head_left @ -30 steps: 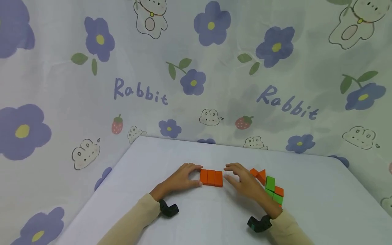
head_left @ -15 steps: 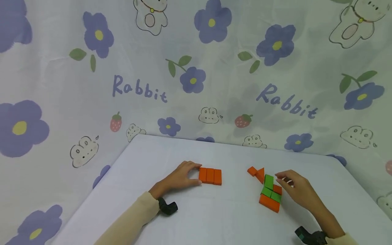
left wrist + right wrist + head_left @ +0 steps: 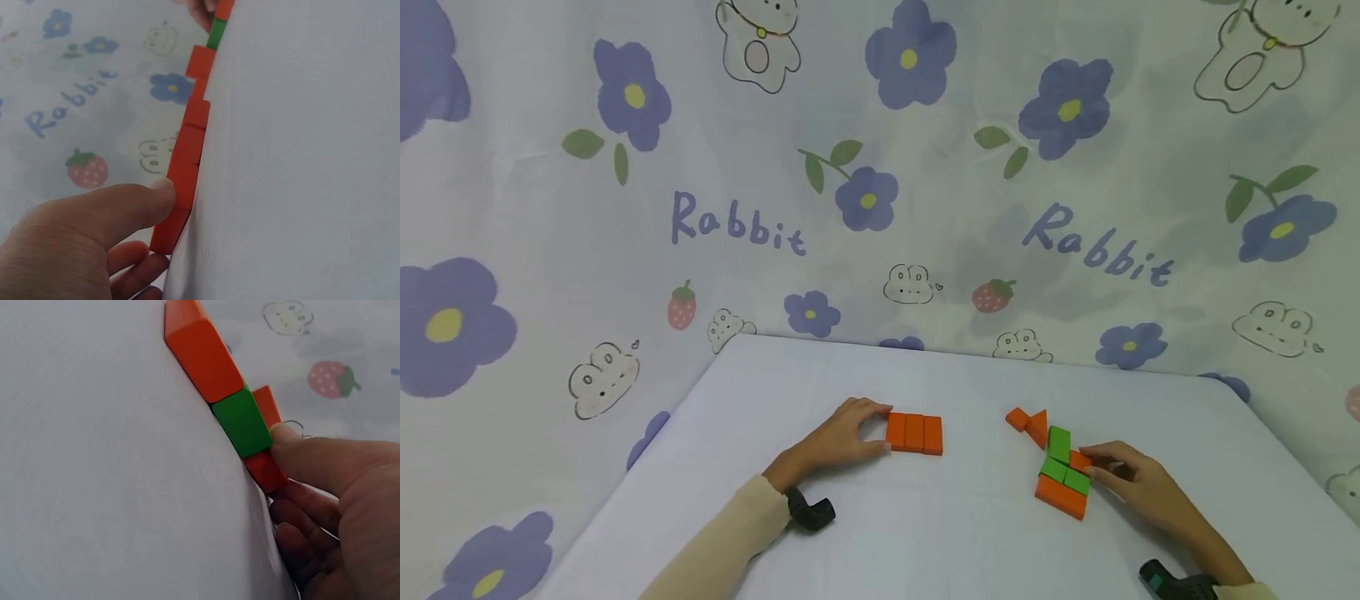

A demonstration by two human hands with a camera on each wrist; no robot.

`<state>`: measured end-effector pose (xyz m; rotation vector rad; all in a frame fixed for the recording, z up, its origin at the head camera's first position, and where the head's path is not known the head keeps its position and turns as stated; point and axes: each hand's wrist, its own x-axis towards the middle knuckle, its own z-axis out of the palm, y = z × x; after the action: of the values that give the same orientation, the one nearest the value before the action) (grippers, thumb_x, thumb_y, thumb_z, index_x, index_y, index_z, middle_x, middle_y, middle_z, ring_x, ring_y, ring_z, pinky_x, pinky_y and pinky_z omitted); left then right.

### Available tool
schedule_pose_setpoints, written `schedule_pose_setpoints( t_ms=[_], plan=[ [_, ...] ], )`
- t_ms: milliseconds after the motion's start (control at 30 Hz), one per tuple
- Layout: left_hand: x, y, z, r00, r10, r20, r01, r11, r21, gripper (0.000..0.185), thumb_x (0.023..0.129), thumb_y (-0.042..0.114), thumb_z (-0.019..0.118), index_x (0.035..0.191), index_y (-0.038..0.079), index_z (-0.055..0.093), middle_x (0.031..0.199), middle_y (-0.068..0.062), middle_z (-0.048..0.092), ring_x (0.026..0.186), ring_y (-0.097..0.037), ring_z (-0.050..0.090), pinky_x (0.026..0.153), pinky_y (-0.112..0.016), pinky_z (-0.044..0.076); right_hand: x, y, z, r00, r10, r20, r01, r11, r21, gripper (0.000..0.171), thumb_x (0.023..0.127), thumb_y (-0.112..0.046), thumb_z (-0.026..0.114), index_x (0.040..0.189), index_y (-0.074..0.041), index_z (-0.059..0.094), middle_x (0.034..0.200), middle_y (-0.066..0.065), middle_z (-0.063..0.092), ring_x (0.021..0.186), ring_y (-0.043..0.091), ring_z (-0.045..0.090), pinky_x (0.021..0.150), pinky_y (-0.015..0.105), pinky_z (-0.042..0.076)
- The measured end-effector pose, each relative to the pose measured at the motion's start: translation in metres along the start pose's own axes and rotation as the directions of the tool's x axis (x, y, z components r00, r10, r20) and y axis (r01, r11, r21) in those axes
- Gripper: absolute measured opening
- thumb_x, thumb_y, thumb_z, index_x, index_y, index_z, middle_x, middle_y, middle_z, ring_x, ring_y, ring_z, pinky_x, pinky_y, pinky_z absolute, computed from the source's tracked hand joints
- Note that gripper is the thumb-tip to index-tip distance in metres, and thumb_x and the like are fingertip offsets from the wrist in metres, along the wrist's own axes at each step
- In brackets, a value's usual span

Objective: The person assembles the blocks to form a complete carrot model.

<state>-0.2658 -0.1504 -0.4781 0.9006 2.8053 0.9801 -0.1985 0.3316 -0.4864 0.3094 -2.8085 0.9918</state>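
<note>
The head camera looked down from above and a bit back at the whole table [image 3: 925, 533]. Each wrist camera sat very low and close (almost on the cloth), looking sideways along it. All three saw the orange blocks [image 3: 914, 433].

Head view: right hand [image 3: 1138, 483] covers far side of small orange block [image 3: 1079, 461]; grip on it not clear. Right wrist cam [image 3: 1176, 582] cut off by bottom edge. Left wrist view: left hand [image 3: 81, 244] cropped at bottom/left edges, fingertips partly hidden behind orange row [image 3: 184, 169]. Right wrist view: green block [image 3: 242, 422] hides most of pile behind it.
</note>
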Motion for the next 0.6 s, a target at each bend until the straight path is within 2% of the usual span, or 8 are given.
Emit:
schedule_pose_setpoints(
  t_ms=[400, 600],
  plan=[
    [0.0016, -0.0025, -0.0002, 1.0, 0.026, 0.0, -0.026, 1.0, 0.002, 0.059, 0.09, 0.042, 0.07, 0.142, 0.018, 0.055, 0.139, 0.0, 0.057, 0.13, -0.021, 0.045, 0.11, -0.05, 0.041, -0.003, -0.0054, -0.0016, 0.997, -0.067, -0.024, 0.067, 0.998, -0.019, 0.029, 0.09, -0.024, 0.075, 0.117, -0.013, 0.072, 0.108, 0.001, 0.068, 0.084, -0.003, 0.056, 0.069, 0.018, 0.052],
    [0.0015, -0.0037, -0.0002, 1.0, 0.007, -0.001, -0.007, 1.0, 0.009, 0.058, 0.09, 0.041, 0.071, 0.142, 0.018, 0.055, 0.138, 0.001, 0.057, 0.131, -0.021, 0.045, 0.111, -0.049, 0.042, -0.0007, -0.0052, -0.0011, 1.0, -0.028, -0.001, 0.028, 0.999, -0.024, 0.033, 0.09, -0.025, 0.075, 0.12, -0.011, 0.07, 0.11, 0.003, 0.069, 0.084, -0.005, 0.056, 0.071, 0.017, 0.053]
  ],
)
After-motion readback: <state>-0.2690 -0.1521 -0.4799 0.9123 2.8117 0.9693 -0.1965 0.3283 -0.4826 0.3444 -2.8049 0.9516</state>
